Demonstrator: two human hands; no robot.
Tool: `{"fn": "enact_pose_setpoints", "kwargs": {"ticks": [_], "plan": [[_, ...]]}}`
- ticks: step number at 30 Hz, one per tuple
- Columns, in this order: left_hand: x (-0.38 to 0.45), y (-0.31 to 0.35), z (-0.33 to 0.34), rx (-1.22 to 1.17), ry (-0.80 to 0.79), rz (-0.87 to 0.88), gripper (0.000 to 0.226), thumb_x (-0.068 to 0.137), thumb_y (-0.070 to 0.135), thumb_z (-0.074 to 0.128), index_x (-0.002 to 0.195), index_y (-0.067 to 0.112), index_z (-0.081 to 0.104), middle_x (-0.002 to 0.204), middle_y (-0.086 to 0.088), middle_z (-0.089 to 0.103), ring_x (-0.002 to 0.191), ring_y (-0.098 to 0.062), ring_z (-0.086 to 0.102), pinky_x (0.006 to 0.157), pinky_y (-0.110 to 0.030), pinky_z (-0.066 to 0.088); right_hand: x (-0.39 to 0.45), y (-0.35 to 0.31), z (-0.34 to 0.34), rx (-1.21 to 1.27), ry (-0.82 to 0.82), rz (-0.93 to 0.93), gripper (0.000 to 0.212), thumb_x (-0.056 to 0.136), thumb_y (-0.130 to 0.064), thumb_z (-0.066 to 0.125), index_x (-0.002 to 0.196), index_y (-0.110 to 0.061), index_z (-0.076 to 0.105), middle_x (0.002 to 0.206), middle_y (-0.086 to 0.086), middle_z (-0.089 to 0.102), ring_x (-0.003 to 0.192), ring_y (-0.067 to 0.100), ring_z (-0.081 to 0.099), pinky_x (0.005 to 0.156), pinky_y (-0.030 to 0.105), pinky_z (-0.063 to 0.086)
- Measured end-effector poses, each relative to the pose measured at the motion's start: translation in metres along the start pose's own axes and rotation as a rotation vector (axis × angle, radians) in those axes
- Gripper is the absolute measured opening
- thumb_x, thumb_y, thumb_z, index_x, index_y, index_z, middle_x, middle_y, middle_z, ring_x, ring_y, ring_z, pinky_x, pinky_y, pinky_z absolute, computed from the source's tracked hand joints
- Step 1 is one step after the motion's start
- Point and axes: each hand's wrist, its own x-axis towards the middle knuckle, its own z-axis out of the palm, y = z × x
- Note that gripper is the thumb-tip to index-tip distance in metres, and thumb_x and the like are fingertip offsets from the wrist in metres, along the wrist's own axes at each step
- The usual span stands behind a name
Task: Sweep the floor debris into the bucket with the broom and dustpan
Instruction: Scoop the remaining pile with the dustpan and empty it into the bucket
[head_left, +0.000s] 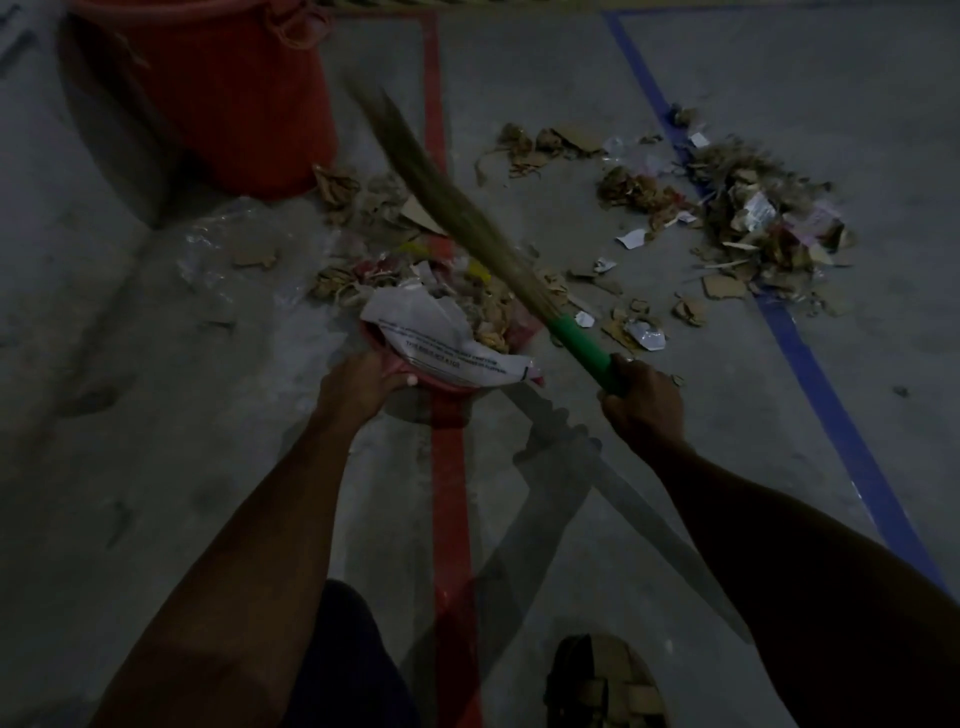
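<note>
Left hand (358, 387): my fingers curl round the red dustpan (457, 382), heaped with paper.
Right hand (641, 397): gripping the broom (467, 218) by its green handle.
Bucket (228, 93): far left.
Debris (753, 218): floor, right.

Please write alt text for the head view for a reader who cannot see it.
A person's left hand holds a loaded red dustpan while the right hand grips a green-handled broom above it. Cardboard and paper scraps litter the concrete floor near a red bucket.
</note>
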Motion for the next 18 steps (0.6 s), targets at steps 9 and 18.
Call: {"fn": "enact_pose_setpoints", "kwargs": {"ticks": [9,18], "plan": [[-0.004,-0.007,-0.005,0.012,-0.038,-0.014,0.069,0.087,0.045,0.070,0.141,0.009,0.047,0.140,-0.015,0.052,0.123,-0.032,0.053,0.091,-0.032,0.040,0.014,0.011,-0.012,0.027,0.072,0.234,0.033,0.084,-0.022,0.061,0.115,-0.014,0.065,0.085,0.007,0.057,0.074,0.024,0.053,0.059,0.029,0.040],[-0.007,-0.029,-0.019,0.079,-0.095,0.027,0.069,0.084,0.048,0.072,0.138,0.010,0.051,0.131,-0.018,0.059,0.114,-0.033,0.058,0.085,-0.033,0.042,0.012,0.037,0.002,0.049,-0.024,0.380,0.029,0.088,-0.021,0.062,0.113,-0.009,0.068,0.085,0.008,0.057,0.073,0.024,0.052,0.063,0.028,0.040]]}}
